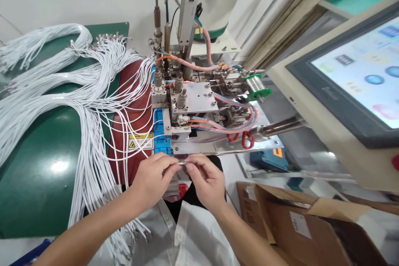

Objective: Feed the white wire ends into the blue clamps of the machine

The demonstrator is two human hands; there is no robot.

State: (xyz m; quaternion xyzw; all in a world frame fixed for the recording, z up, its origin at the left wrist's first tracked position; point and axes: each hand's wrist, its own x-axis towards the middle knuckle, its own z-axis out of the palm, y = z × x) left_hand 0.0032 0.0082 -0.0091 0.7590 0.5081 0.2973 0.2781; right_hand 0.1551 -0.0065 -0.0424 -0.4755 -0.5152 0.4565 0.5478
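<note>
My left hand [155,176] and my right hand [206,178] meet at the front of the machine, fingertips close together. Between them is a small, shiny piece [182,162], perhaps a cable connector; both hands pinch it, and the fingers hide most of it. Just beyond my hands lies a row of blue holders [160,131] along the machine's left edge. White cables [124,122] run into these holders from a large bundle on the left. Above the holders stands the metal machine [199,97], with pistons and coloured air hoses.
White cable bundles [59,77] cover part of the green table [40,191]. A yellow warning label [141,141] sits on the dark red surface. A solder-like wire spool [258,87] is mounted on the machine. On the right are a touchscreen [358,70] and open cardboard boxes [299,224].
</note>
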